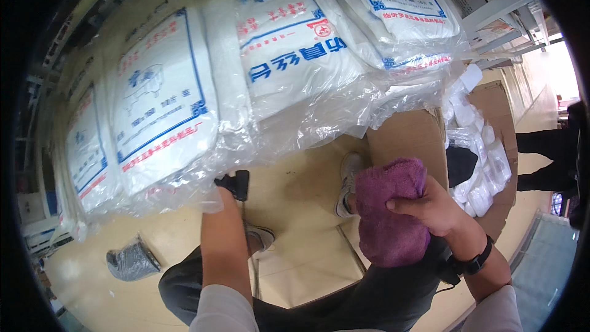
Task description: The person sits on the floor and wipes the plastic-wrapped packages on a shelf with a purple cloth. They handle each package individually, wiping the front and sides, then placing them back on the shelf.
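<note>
My right hand (433, 209) grips a folded purple plush cloth (393, 212), thumb on top, above my right thigh. The other fingers are behind the cloth. My left forearm (224, 252) reaches up to the bundle of white packages (301, 80), and the left hand is hidden under its clear wrap. A black strap device (236, 184) sits at that wrist. The packages are flat, in clear plastic with blue and red print, and fill the upper part of the view.
An open cardboard box (409, 141) stands to the right, with white plastic-wrapped items (482, 172) in it. On the floor at left lies a dark item in clear plastic (132, 259). Shelves (501, 6) stand at the back right. A person in dark trousers (547, 160) is at the far right.
</note>
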`<action>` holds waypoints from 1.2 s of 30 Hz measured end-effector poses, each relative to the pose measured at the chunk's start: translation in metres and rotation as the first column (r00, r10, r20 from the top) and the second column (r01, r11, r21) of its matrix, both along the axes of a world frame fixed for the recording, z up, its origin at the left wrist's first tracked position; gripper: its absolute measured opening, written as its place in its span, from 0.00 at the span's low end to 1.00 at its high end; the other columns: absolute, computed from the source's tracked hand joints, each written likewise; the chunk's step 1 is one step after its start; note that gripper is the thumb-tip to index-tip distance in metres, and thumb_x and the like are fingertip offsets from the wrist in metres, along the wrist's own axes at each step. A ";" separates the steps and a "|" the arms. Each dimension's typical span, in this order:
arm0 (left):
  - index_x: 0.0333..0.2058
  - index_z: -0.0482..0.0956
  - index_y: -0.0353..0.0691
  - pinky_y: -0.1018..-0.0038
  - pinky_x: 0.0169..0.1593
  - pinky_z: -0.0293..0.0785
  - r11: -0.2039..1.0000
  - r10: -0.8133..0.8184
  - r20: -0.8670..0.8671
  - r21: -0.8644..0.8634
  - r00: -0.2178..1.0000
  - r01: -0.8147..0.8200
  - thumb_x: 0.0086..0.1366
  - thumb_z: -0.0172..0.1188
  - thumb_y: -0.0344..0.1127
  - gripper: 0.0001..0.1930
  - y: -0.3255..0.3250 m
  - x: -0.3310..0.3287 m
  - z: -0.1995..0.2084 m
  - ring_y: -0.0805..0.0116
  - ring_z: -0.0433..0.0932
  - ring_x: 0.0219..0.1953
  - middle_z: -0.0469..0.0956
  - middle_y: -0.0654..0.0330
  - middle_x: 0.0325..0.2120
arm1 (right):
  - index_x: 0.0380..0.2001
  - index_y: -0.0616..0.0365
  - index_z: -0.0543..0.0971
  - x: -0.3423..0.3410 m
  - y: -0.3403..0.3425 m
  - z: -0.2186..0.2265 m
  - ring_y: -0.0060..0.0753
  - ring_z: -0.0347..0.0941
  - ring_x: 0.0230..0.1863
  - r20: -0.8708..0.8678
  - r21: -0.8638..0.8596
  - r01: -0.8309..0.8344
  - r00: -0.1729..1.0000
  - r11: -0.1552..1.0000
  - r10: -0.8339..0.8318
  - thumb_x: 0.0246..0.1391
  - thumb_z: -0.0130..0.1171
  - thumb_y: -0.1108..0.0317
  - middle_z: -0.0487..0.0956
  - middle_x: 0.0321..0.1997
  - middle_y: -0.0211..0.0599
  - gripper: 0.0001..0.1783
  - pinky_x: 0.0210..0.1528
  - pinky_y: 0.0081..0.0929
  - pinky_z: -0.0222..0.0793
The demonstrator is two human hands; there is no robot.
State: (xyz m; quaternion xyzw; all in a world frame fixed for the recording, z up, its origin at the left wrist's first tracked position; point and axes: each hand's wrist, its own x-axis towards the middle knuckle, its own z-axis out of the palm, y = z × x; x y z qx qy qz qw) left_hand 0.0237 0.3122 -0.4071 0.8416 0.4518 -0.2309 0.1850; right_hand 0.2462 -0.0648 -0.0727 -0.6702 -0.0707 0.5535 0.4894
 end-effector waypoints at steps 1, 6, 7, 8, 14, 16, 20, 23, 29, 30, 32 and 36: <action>0.55 0.78 0.37 0.58 0.59 0.73 1.000 -0.006 0.000 0.011 1.000 0.006 0.70 0.51 0.42 0.21 0.011 0.006 -0.009 0.49 0.78 0.55 0.78 0.44 0.54 | 0.55 0.63 0.76 0.002 0.002 0.001 0.29 0.77 0.52 0.030 -0.024 0.038 0.999 0.999 -0.037 0.55 0.65 0.78 0.82 0.51 0.35 0.23 0.58 0.31 0.72; 0.54 0.78 0.36 0.58 0.56 0.74 0.999 -0.009 0.001 0.043 1.000 0.009 0.71 0.52 0.43 0.20 0.033 0.002 -0.027 0.51 0.79 0.52 0.79 0.43 0.52 | 0.55 0.62 0.76 0.013 0.026 -0.010 0.27 0.77 0.51 0.049 0.007 0.157 0.986 0.988 -0.157 0.56 0.65 0.78 0.82 0.50 0.33 0.22 0.57 0.31 0.72; 0.54 0.78 0.36 0.58 0.55 0.74 0.999 -0.007 0.001 0.052 1.000 0.007 0.71 0.52 0.43 0.20 0.038 0.002 -0.028 0.51 0.80 0.51 0.79 0.43 0.52 | 0.55 0.62 0.76 0.012 0.030 -0.013 0.27 0.77 0.51 0.042 0.015 0.153 0.987 0.988 -0.154 0.56 0.65 0.77 0.82 0.50 0.33 0.22 0.57 0.31 0.72; 0.54 0.78 0.36 0.58 0.55 0.75 0.998 -0.015 0.014 0.056 1.000 0.014 0.71 0.52 0.43 0.20 0.037 0.004 -0.033 0.51 0.80 0.51 0.79 0.43 0.51 | 0.55 0.62 0.77 0.009 0.031 -0.013 0.27 0.77 0.51 0.042 0.020 0.155 0.987 0.988 -0.156 0.56 0.65 0.77 0.82 0.50 0.33 0.22 0.57 0.31 0.71; 0.52 0.78 0.35 0.58 0.51 0.76 0.979 -0.120 0.102 0.178 0.987 0.101 0.71 0.52 0.43 0.20 0.025 0.008 -0.050 0.53 0.82 0.47 0.80 0.41 0.49 | 0.54 0.61 0.77 -0.016 0.022 -0.001 0.26 0.76 0.51 0.082 0.067 0.092 0.992 0.993 -0.098 0.56 0.66 0.76 0.81 0.50 0.32 0.21 0.58 0.30 0.71; 0.52 0.78 0.35 0.58 0.50 0.77 0.938 -0.237 0.257 0.313 0.937 0.152 0.71 0.52 0.43 0.20 0.002 -0.002 -0.067 0.53 0.83 0.46 0.80 0.41 0.48 | 0.53 0.61 0.78 -0.020 0.025 0.012 0.27 0.76 0.51 0.086 0.123 0.070 0.993 0.990 -0.081 0.56 0.66 0.75 0.81 0.50 0.33 0.20 0.57 0.31 0.71; 0.54 0.78 0.36 0.64 0.51 0.77 0.895 0.028 0.653 -0.354 0.757 0.272 0.72 0.56 0.42 0.19 -0.091 0.018 0.055 0.57 0.83 0.45 0.82 0.48 0.48 | 0.51 0.62 0.78 -0.029 0.010 0.031 0.31 0.78 0.51 0.000 0.131 0.229 0.973 0.964 -0.231 0.55 0.65 0.76 0.82 0.49 0.36 0.19 0.56 0.34 0.73; 0.55 0.78 0.33 0.73 0.50 0.76 0.675 0.246 0.709 -0.615 0.661 0.408 0.73 0.59 0.36 0.17 -0.149 0.016 0.215 0.73 0.81 0.42 0.84 0.60 0.43 | 0.54 0.64 0.76 -0.036 -0.004 0.041 0.37 0.80 0.50 -0.084 0.200 0.281 0.959 0.939 -0.269 0.55 0.63 0.77 0.81 0.50 0.40 0.22 0.54 0.37 0.76; 0.51 0.80 0.35 0.74 0.49 0.76 0.952 0.257 0.903 -0.297 0.344 0.070 0.70 0.61 0.38 0.16 -0.079 -0.039 0.354 0.70 0.82 0.41 0.84 0.56 0.41 | 0.54 0.64 0.74 -0.063 0.019 0.070 0.38 0.80 0.49 -0.227 0.438 0.412 0.910 0.799 -0.346 0.56 0.59 0.76 0.81 0.50 0.43 0.21 0.54 0.36 0.77; 0.49 0.80 0.32 0.74 0.49 0.76 0.967 0.244 0.917 -0.204 0.316 -0.155 0.69 0.63 0.41 0.19 -0.060 -0.047 0.361 0.69 0.82 0.40 0.84 0.54 0.41 | 0.54 0.65 0.75 -0.067 0.024 0.072 0.38 0.80 0.49 -0.256 0.467 0.433 0.901 0.771 -0.351 0.56 0.59 0.76 0.81 0.50 0.42 0.20 0.54 0.36 0.77; 0.45 0.80 0.26 0.73 0.42 0.77 0.684 -0.072 0.738 0.526 0.671 -0.506 0.65 0.66 0.49 0.26 -0.005 -0.086 0.322 0.68 0.80 0.34 0.83 0.51 0.36 | 0.52 0.64 0.75 -0.080 0.043 0.075 0.37 0.81 0.48 -0.309 0.483 0.411 0.906 0.773 -0.289 0.56 0.60 0.76 0.82 0.49 0.42 0.19 0.53 0.36 0.77; 0.38 0.81 0.33 0.76 0.27 0.69 0.804 0.574 0.670 -0.353 0.470 -0.478 0.64 0.67 0.55 0.25 0.024 -0.083 0.323 0.72 0.78 0.28 0.79 0.60 0.26 | 0.51 0.64 0.76 -0.090 0.042 0.087 0.37 0.81 0.47 -0.317 0.539 0.391 0.915 0.746 -0.250 0.56 0.60 0.74 0.82 0.48 0.41 0.18 0.52 0.36 0.78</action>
